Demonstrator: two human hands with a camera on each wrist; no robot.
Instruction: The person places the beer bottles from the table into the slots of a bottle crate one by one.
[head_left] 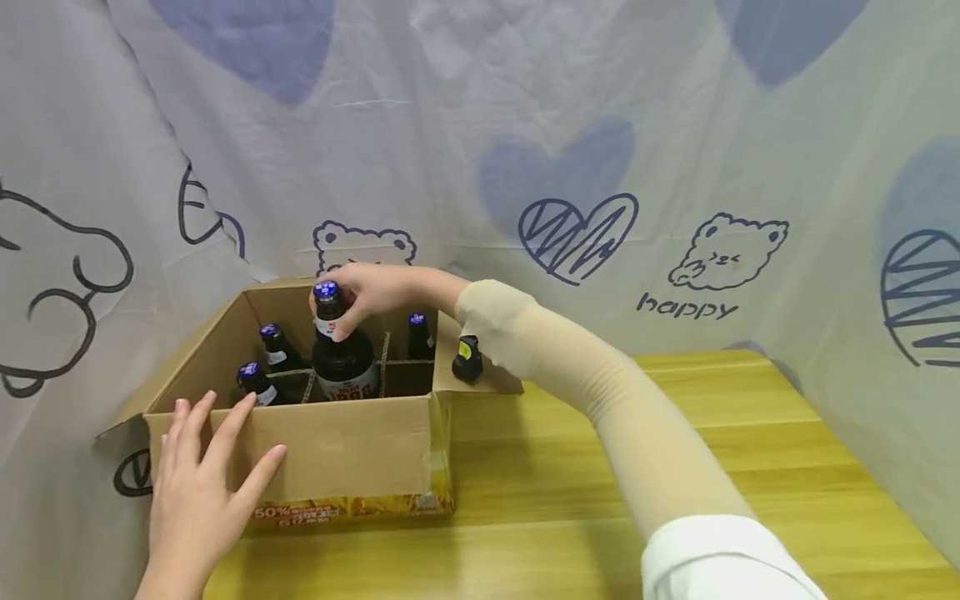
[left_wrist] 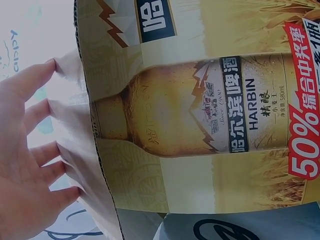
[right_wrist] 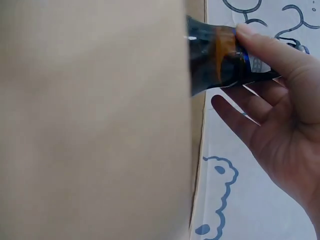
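An open cardboard beer box (head_left: pixel 345 450) stands at the left of the table. My right hand (head_left: pixel 375 292) reaches in from the right and grips a dark beer bottle (head_left: pixel 341 354) by its neck, thumb on the near side. That bottle, blue-capped, rises higher than the others, its lower part hidden behind the front wall. In the right wrist view, thumb and fingers surround the neck of the brown glass bottle (right_wrist: pixel 212 55). My left hand (head_left: pixel 202 483) rests spread, with its fingertips at the box's front edge. The left wrist view shows those fingers (left_wrist: pixel 42 112) beside the cardboard edge.
More blue-capped bottles stand in the box, two at the left (head_left: pixel 258 383) and one at the back right (head_left: pixel 420 337), between cardboard dividers (head_left: pixel 384 367). A flap (head_left: pixel 495 382) sticks out to the right over the wooden table (head_left: pixel 555 467). A printed curtain (head_left: pixel 450 167) hangs behind.
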